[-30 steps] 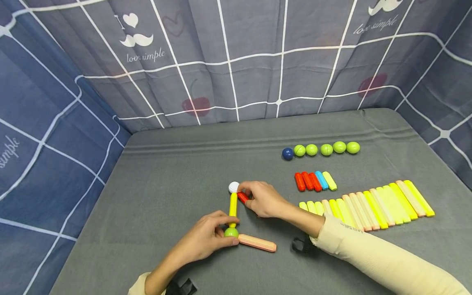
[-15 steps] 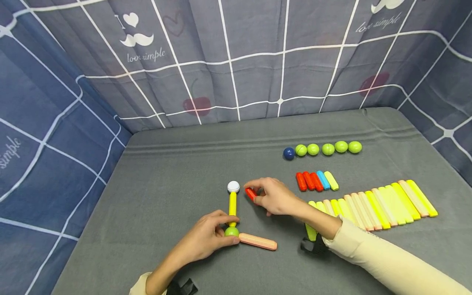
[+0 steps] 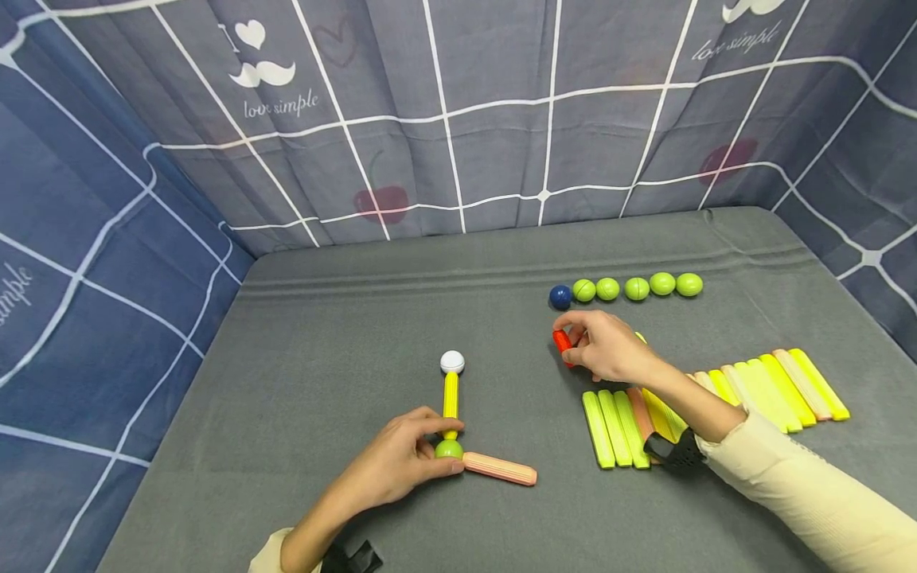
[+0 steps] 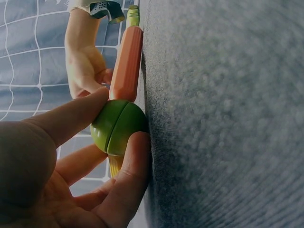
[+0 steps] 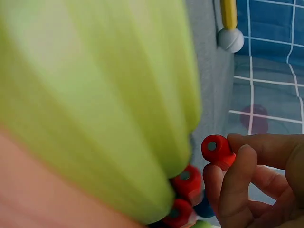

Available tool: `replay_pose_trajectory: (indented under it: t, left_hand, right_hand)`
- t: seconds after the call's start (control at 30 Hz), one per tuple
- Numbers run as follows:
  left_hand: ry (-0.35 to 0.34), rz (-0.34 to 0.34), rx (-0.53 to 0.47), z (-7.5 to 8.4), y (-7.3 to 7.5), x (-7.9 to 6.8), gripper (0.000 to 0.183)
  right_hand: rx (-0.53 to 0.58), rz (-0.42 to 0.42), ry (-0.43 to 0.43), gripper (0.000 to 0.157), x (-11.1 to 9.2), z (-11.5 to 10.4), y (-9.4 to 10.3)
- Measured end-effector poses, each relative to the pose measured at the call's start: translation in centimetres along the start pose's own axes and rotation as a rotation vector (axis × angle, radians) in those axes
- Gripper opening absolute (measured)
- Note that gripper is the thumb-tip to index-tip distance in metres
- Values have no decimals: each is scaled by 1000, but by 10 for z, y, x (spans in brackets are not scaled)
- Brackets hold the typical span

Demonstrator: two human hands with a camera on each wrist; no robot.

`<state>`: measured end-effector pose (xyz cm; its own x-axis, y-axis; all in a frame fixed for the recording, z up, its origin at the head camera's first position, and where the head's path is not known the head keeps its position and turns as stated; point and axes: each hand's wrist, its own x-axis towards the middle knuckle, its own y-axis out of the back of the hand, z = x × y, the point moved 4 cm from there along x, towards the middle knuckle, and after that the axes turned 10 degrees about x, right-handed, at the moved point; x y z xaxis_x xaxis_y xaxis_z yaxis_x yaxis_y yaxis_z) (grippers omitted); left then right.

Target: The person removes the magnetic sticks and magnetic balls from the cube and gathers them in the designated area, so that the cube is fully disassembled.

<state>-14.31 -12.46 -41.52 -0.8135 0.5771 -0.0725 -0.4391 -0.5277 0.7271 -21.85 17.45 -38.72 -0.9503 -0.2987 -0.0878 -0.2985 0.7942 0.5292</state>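
Observation:
My left hand (image 3: 401,455) pinches a green ball (image 3: 449,450) between thumb and fingers on the table; the left wrist view shows the ball's seam (image 4: 117,126). A yellow ridged stick (image 3: 450,402) runs from that ball up to a white ball (image 3: 452,362). A longer peach stick (image 3: 499,468) extends rightward from the green ball. Further right, my right hand (image 3: 609,348) holds a short red stick (image 3: 563,348) by thumb and fingertips. In the right wrist view its end has a grey round spot (image 5: 212,146). Other short red sticks (image 5: 186,183) lie just beyond, hidden by my hand in the head view.
A dark blue ball (image 3: 561,298) and a row of green balls (image 3: 637,289) lie at the back right. Several long yellow, lime and peach sticks (image 3: 770,390) lie side by side under and beyond my right forearm. A patterned curtain (image 3: 494,151) surrounds the grey table (image 3: 322,334).
My right hand has drawn the red stick away from the white ball and carried it right and back toward the short sticks. My left hand stays on the green ball.

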Motion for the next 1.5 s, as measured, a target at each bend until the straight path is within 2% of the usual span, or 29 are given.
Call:
replay_pose_trajectory:
  t: [0.07,0.27,0.37,0.53,0.9,1.0,1.13,1.3,1.4,1.5]
  left_hand:
    - [4,-4,1,0,0,0,45]
    - [12,-7,-5,-1,-1,0,46]
    - [7,-5,-4,-1,-1,0,46]
    - [8,-2,-2,-2,-1,0,46]
    - [-5,0,-6,0,-1,-1,46]
    - [-8,-3,-7,0,-1,-1,46]
    - [-3,-7,-2,0,-1,0,45]
    - [4,-3,-1,0,-1,0,45]
    - [4,0,-8,0,-1,-1,45]
    - [13,1,-12,0,-1,0,44]
  right_hand:
    - [-23,6,-7,37,0,4,2]
    - [-148,66,58,35,1,5,3]
    - [-190,75,63,29,2,5,2]
    - [-218,76,49,23,3,6,2]
    - [-230,58,85,34,1,6,3]
    - [-207,56,83,32,0,6,4]
    - [-121,39,57,31,-2,5,4]
    - [-26,57,97,32,-11,-3,2]
    - [65,49,130,32,-20,-9,-5]
    - [146,6,144,31,-31,-12,-21]
